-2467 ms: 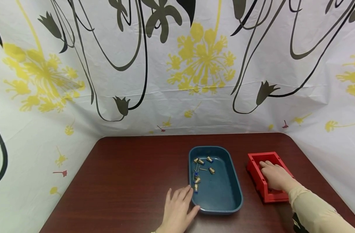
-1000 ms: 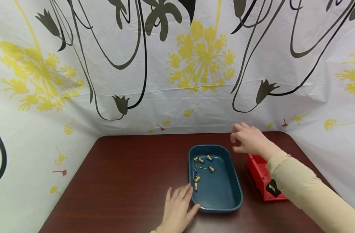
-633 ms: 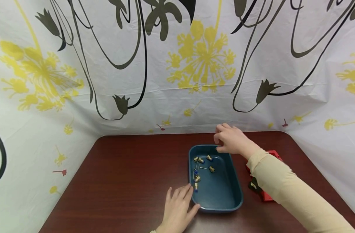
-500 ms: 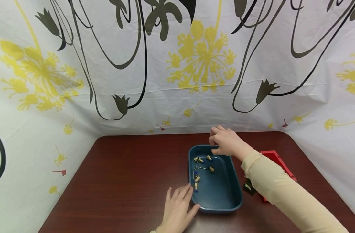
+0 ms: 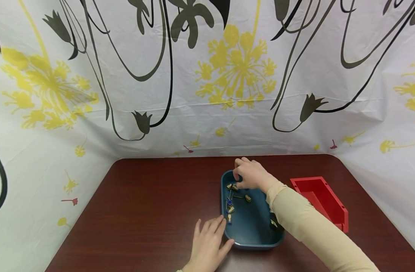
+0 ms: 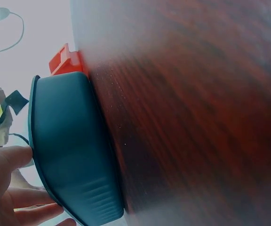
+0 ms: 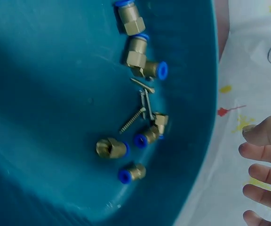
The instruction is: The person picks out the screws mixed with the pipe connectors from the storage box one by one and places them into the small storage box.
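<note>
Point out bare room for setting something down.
Left of the blue tray and left hand, the tabletop is widely bare; so is the tray's near end. Crowded: the tray's left side, with brass fittings and screws.

A dark red-brown table (image 5: 160, 207) bears a blue tray (image 5: 251, 230) beside a red bin (image 5: 335, 207)

Teal tray (image 5: 248, 228), red bin (image 5: 324, 196) at right, brass-and-blue fittings (image 7: 136, 59), red-brown tabletop (image 5: 160, 211), cream sleeve (image 5: 309, 224), far white cloth (image 5: 194, 126) patterned yellow and grey

Right sleeve (image 5: 316, 230) partly hides blue tray (image 5: 253, 224).
</note>
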Demonstrator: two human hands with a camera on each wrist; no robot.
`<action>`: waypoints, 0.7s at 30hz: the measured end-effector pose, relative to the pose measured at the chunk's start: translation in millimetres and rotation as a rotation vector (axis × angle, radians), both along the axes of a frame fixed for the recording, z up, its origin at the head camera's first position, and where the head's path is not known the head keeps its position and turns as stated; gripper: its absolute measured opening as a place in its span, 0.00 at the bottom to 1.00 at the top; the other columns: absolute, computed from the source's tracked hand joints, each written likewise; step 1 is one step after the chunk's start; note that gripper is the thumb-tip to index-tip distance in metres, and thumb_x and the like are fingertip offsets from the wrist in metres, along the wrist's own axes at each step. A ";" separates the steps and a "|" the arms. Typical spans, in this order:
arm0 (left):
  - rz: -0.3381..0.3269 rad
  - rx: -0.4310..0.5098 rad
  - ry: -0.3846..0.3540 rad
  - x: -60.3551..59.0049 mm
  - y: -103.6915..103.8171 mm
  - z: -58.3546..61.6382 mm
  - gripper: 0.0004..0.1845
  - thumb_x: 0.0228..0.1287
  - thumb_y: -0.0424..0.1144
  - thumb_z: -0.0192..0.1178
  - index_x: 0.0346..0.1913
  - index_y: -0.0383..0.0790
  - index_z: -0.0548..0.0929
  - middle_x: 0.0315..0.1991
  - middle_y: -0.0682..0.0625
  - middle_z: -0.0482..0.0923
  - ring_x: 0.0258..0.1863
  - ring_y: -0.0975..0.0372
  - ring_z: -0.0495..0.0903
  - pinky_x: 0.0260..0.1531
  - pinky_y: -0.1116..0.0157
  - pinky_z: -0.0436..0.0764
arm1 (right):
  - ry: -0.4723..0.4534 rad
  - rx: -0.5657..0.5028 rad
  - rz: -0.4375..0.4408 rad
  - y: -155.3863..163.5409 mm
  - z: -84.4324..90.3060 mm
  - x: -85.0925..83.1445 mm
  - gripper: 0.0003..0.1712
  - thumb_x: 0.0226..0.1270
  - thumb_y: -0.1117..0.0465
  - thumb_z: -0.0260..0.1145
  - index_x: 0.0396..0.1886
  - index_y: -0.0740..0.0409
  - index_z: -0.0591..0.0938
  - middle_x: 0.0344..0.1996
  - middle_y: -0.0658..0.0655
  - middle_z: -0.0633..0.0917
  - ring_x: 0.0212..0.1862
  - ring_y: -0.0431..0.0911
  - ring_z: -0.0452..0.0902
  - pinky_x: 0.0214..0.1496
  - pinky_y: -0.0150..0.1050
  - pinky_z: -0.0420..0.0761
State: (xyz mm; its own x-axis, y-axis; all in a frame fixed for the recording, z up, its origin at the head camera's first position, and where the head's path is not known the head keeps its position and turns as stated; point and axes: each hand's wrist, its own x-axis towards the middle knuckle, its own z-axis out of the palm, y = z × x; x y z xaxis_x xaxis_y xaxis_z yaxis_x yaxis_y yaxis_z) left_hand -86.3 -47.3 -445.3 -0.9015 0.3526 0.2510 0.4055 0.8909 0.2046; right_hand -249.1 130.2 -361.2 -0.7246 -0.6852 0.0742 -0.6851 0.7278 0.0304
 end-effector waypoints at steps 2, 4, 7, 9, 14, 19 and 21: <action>0.002 -0.005 0.004 0.0 0.0 -0.1 0.28 0.54 0.58 0.56 0.53 0.42 0.76 0.53 0.52 0.70 0.49 0.58 0.69 0.47 0.43 0.61 | -0.009 -0.003 -0.004 -2.4 -5.4 -1.3 0.10 0.45 0.51 0.70 0.18 0.42 0.76 0.32 0.48 0.69 0.33 0.45 0.60 0.26 0.38 0.63; 0.003 -0.008 0.006 0.1 -0.1 -0.3 0.28 0.54 0.58 0.55 0.53 0.42 0.76 0.53 0.52 0.70 0.49 0.58 0.69 0.47 0.43 0.61 | -0.015 -0.007 -0.004 -4.4 -10.2 -1.8 0.11 0.46 0.52 0.70 0.16 0.43 0.75 0.32 0.48 0.69 0.33 0.45 0.60 0.26 0.38 0.63; 0.005 -0.011 -0.005 0.0 -0.3 -0.2 0.28 0.54 0.58 0.55 0.53 0.43 0.76 0.54 0.52 0.70 0.49 0.58 0.69 0.47 0.43 0.60 | -0.028 -0.005 -0.004 -6.9 -16.4 -2.3 0.11 0.47 0.54 0.69 0.15 0.43 0.74 0.32 0.48 0.69 0.33 0.45 0.59 0.26 0.38 0.63; 0.004 -0.008 -0.006 -0.3 -0.4 -0.2 0.28 0.54 0.58 0.55 0.53 0.43 0.76 0.54 0.52 0.70 0.49 0.58 0.69 0.47 0.43 0.60 | -0.040 -0.004 -0.004 -8.4 -19.7 -2.7 0.11 0.47 0.54 0.69 0.15 0.43 0.74 0.31 0.48 0.68 0.32 0.45 0.59 0.27 0.39 0.63; 0.003 -0.004 0.015 -0.4 -0.5 -1.1 0.28 0.54 0.58 0.56 0.53 0.42 0.76 0.53 0.52 0.70 0.49 0.58 0.69 0.47 0.43 0.60 | -0.070 0.001 -0.017 -10.4 -28.3 -4.3 0.12 0.47 0.56 0.69 0.14 0.44 0.74 0.29 0.48 0.67 0.31 0.45 0.58 0.27 0.40 0.62; 0.004 -0.008 0.015 -0.7 0.1 -1.9 0.28 0.54 0.58 0.55 0.53 0.43 0.76 0.53 0.52 0.70 0.49 0.59 0.68 0.47 0.43 0.60 | -0.077 0.021 -0.029 -11.8 -38.4 -4.5 0.14 0.47 0.56 0.69 0.13 0.44 0.73 0.27 0.47 0.65 0.30 0.44 0.57 0.28 0.39 0.62; 0.004 -0.008 0.007 -0.8 0.3 -1.9 0.28 0.54 0.58 0.55 0.53 0.43 0.76 0.54 0.52 0.70 0.49 0.59 0.68 0.48 0.43 0.60 | -0.077 0.023 -0.031 -12.3 -42.6 -4.2 0.15 0.47 0.57 0.70 0.12 0.45 0.72 0.25 0.47 0.65 0.29 0.44 0.57 0.28 0.39 0.63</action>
State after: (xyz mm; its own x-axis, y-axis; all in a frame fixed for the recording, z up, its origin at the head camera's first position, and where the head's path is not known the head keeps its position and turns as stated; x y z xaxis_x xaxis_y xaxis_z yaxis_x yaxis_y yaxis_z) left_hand -87.1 -47.0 -447.2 -0.9010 0.3514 0.2546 0.4036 0.8940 0.1945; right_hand -253.3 117.9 -403.8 -0.7488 -0.6628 0.0017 -0.6628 0.7488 -0.0048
